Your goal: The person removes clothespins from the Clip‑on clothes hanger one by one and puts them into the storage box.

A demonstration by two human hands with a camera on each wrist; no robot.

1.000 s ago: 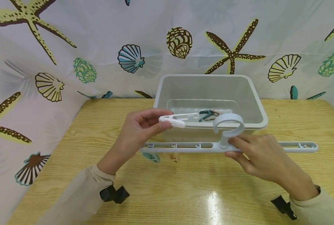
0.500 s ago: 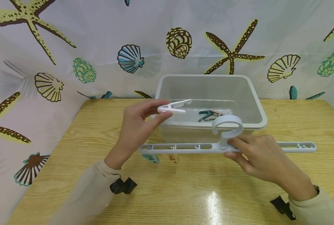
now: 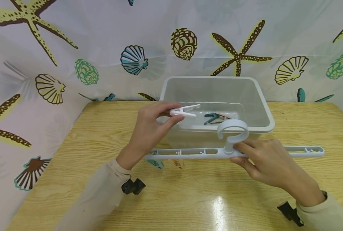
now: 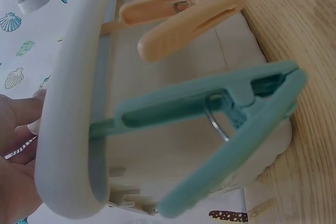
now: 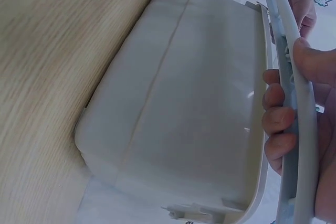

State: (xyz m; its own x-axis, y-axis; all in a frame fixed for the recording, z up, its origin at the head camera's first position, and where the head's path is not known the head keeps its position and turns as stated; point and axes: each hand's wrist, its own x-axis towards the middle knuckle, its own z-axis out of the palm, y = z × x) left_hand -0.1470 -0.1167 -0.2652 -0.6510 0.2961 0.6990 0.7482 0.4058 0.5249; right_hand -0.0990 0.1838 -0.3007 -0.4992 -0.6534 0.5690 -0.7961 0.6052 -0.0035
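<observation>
My left hand [image 3: 155, 126] pinches a white clothespin [image 3: 184, 111] over the near left rim of a grey plastic bin [image 3: 266, 107]. My right hand [image 3: 265, 160] grips the middle of a pale blue peg hanger bar [image 3: 194, 151] just below its round hook [image 3: 233, 128], holding it level in front of the bin. A teal clothespin [image 4: 220, 124] and a peach clothespin [image 4: 181, 17] hang from the bar [image 4: 73, 108] near its left end. Inside the bin lie a teal and a pinkish clothespin [image 3: 214, 117]. In the right wrist view my fingers [image 5: 281, 129] wrap the bar [image 5: 302, 119] beside the bin's wall [image 5: 178, 108].
The wooden table [image 3: 188, 195] runs from the front edge to a seashell-patterned curtain [image 3: 102, 48] behind and at the left. The bin stands at the table's back middle.
My left hand has carried the white clothespin up and to the right, from in front of the bin's rim to over its near left edge. The hanger and right hand stay almost still.
</observation>
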